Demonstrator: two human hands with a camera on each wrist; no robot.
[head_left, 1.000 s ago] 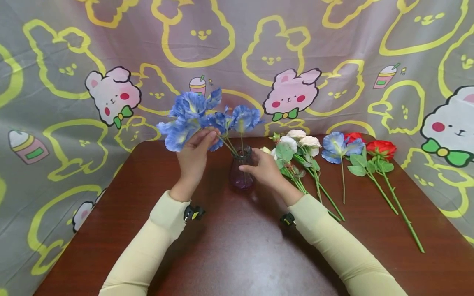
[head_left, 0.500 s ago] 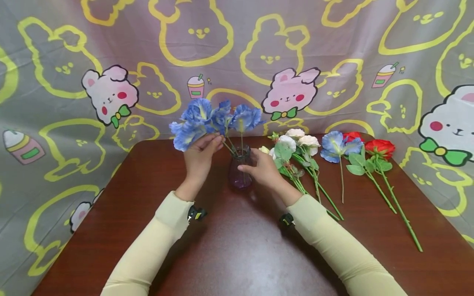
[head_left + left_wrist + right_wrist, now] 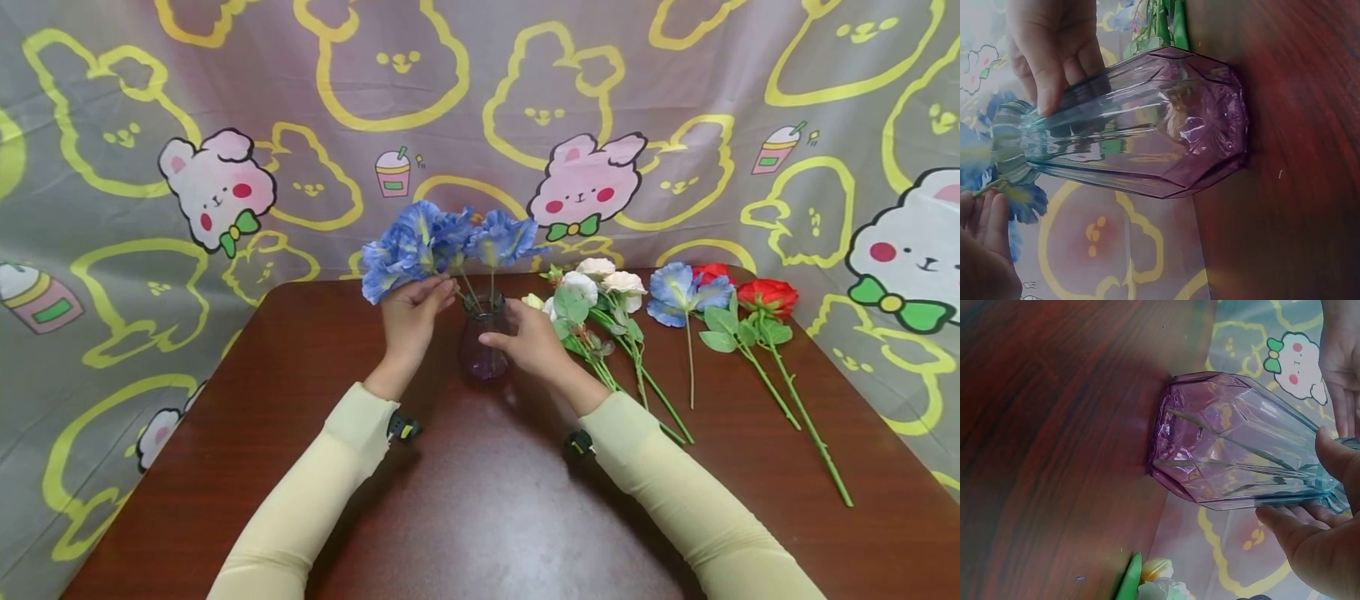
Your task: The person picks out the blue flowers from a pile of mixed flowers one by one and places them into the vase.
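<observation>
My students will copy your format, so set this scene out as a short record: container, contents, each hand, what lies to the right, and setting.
Container: see-through faceted vase with teal neck and purple base, standing upright
Contents: thin green stems, with ruffled blue flowers above the rim
Left hand: pinches a slender stem near the vase's mouth
Right hand: holds the vase near its neck
Lying to the right: cream-white blooms, one blue-petalled flower, red blooms
Setting: brown wooden table, grey cartoon-printed cloth behind
</observation>
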